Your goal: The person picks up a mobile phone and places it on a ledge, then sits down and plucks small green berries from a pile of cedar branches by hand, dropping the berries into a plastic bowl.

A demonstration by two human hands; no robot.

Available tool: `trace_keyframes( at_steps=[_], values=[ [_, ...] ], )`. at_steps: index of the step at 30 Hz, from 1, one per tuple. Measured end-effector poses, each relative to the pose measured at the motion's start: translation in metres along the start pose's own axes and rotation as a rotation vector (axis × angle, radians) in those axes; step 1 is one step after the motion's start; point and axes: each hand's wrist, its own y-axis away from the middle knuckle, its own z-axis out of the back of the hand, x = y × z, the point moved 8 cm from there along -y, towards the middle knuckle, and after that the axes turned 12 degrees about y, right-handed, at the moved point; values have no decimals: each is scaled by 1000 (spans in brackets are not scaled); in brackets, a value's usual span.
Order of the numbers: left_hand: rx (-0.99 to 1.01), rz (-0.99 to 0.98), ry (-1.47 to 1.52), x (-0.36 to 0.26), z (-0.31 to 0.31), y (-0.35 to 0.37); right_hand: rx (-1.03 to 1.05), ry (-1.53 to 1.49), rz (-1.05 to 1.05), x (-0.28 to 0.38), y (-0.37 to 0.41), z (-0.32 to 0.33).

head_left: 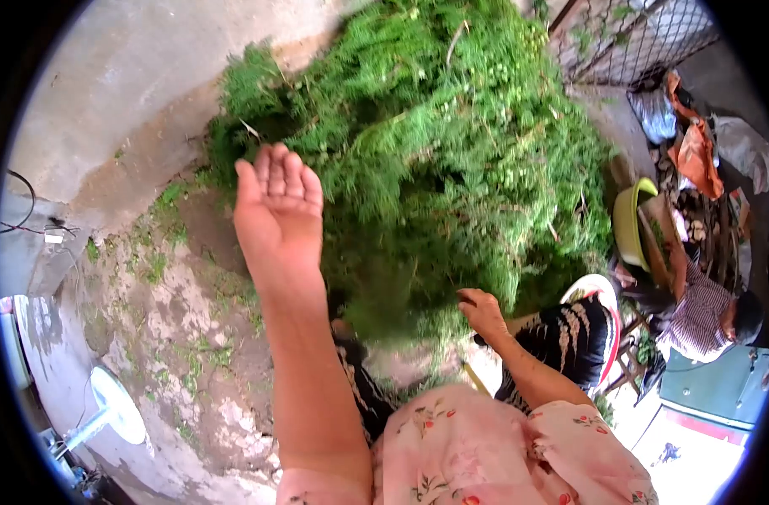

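Note:
A large heap of feathery green branches (452, 160) with small round green berries lies in front of me against the wall. My left hand (279, 189) is at the heap's left edge, palm up, its fingers slightly curled and apart with nothing in them. Lower down, my right hand (483, 313) is closed near my knee, its fingers curled toward a blurred tuft of greenery (393, 307). I cannot tell what the right fingers hold. Beneath that wrist, a thin yellowish stick-like piece (475, 379) shows between my legs.
At the right sits another person in a striped shirt (696, 311), beside a yellow-green basin (627, 225). Plastic bags and an orange wrapper (697, 160) lie behind, near a wire mesh (654, 38). A white round-topped stand (117, 406) is at the left on the rough floor (182, 337).

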Motion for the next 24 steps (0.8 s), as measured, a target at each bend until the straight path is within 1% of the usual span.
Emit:
trace_keyframes(
  at_steps=[2,4,5,7,8,9,13,14,17,20,21,22,24],
  values=[
    [13,-15,5,-7,1,2,101,79,-43,-29,36,-37],
    [24,-9,12,-17,5,2,205,-5,-7,-39,68,-71],
    [18,-28,-8,-22,7,4,239,0,10,-49,83,-88],
    [14,-59,-52,-36,18,5,296,-33,52,-46,107,-102],
    [1,-72,-58,-44,25,4,347,25,80,-47,116,-109],
    [-42,-110,-84,-52,33,5,323,13,109,-52,123,-115],
    [-168,-258,-195,-68,57,22,299,28,193,-65,132,-109],
    [-172,-254,-208,-67,62,28,318,12,164,-67,130,-105],
    [-189,-235,-236,-68,80,44,282,19,131,-64,123,-90],
    [-273,-233,-196,-68,94,66,262,-18,106,-62,121,-81],
    [-252,-204,-178,-74,103,69,289,21,107,-63,121,-81],
    [-164,-158,-199,-78,107,73,274,4,139,-72,121,-91],
    [-92,-135,-217,-87,113,86,268,71,196,-71,124,-90]
  ],
)
